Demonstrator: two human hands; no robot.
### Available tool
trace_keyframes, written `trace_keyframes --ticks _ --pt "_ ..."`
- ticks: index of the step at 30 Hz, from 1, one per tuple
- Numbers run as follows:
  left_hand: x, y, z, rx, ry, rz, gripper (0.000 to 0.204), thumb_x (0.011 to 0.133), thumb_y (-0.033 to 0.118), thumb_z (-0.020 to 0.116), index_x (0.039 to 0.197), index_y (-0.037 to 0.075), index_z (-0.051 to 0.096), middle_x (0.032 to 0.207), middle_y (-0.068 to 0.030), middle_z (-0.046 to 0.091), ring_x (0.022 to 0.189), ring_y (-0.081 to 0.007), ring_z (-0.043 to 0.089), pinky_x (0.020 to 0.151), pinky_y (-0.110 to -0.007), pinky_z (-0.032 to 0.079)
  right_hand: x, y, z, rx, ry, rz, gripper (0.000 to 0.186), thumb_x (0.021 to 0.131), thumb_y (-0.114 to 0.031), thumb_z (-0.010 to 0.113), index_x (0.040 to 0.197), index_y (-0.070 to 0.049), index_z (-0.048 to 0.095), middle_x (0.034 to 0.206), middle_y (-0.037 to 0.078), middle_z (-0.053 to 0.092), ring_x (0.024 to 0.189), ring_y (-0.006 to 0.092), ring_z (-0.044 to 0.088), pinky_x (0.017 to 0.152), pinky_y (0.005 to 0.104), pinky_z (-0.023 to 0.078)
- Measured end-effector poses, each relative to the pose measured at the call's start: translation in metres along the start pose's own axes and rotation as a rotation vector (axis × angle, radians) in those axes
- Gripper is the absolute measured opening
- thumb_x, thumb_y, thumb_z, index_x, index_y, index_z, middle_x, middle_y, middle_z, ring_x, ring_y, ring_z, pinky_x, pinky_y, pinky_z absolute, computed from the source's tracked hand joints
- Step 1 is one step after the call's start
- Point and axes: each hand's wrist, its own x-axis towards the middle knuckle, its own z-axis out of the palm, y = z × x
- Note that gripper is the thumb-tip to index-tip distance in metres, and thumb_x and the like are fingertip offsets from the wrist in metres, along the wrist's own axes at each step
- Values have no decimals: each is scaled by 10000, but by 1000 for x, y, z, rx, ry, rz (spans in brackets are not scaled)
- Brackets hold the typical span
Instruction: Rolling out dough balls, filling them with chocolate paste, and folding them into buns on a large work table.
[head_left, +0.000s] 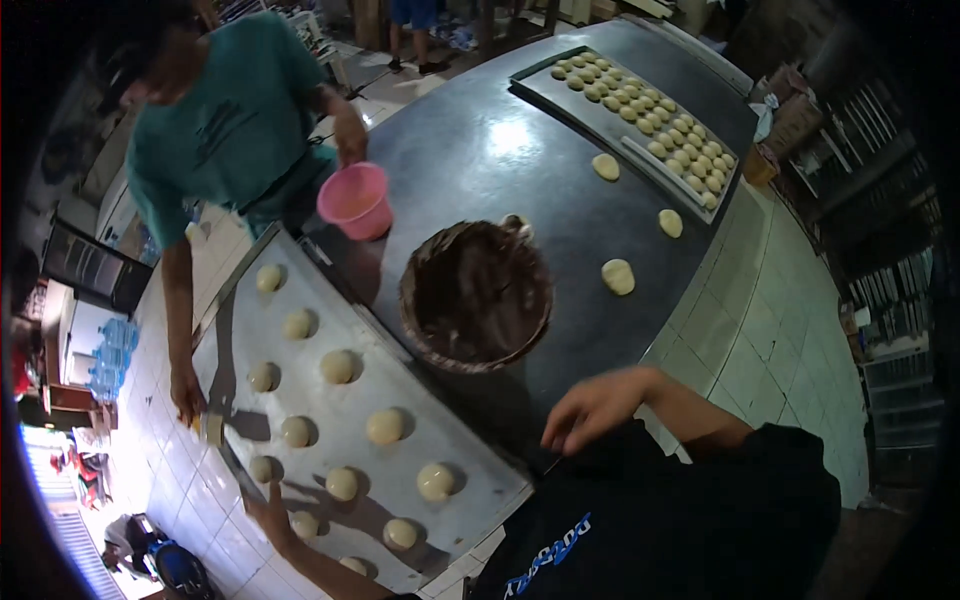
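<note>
My left hand [268, 515] grips the near left edge of a large metal baking tray [330, 260], with part of the hand hidden by the rim. Round, glossy dough balls [385, 426] sit spaced apart on it. My right hand [598, 408] hangs loosely bent over the near table edge, with nothing visible in it. Beyond it stands a bowl [478, 295] of dark brown, chocolate-like paste, its rim smeared. Three flattened dough pieces [618, 277] lie on the table right of the bowl.
Across the tray, a person in a green shirt [235, 120] holds a pink tub [357, 200] and a brush [211, 429] at the tray's edge. A second tray [640, 140] with many dough balls lies on the far right of the dark table [440, 130]. Shelving [895, 280] stands right.
</note>
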Motion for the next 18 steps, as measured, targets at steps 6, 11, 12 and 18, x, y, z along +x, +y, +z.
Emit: trace_keyframes --ticks 6,11,12,18 --pt "-235 199 16 -724 -483 -83 411 904 214 606 1207 -49 515 1106 -181 589 821 -176 585 755 -308 504 -63 141 -177 -203 1268 116 280 847 -167 648 1096 -41 623 1009 149 646 938 265 621 798 380 504" --pt "-293 331 113 -657 -1168 -93 497 882 169 647 1293 -36 457 1251 -144 559 1062 -202 565 932 -343 438 54 148 -280 -869 1544 -41 310 789 -157 665 1098 -165 645 1088 128 551 1044 365 486 842 459 431" --pt "-296 348 142 -607 -1126 -96 469 901 164 625 1305 -10 463 1248 -120 565 1052 -169 566 918 -311 446 69 143 -293 -873 1525 -77 310 789 -157 665 1098 -165 645 1088 128 551 1044 365 486 842 459 431" --pt "-298 417 306 -1062 -946 -190 414 973 171 513 1341 6 421 1261 -90 535 1108 -178 540 959 -321 441 32 103 -286 -291 867 -520 202 870 45 472 1035 -58 525 1039 96 558 897 209 574 781 357 497"
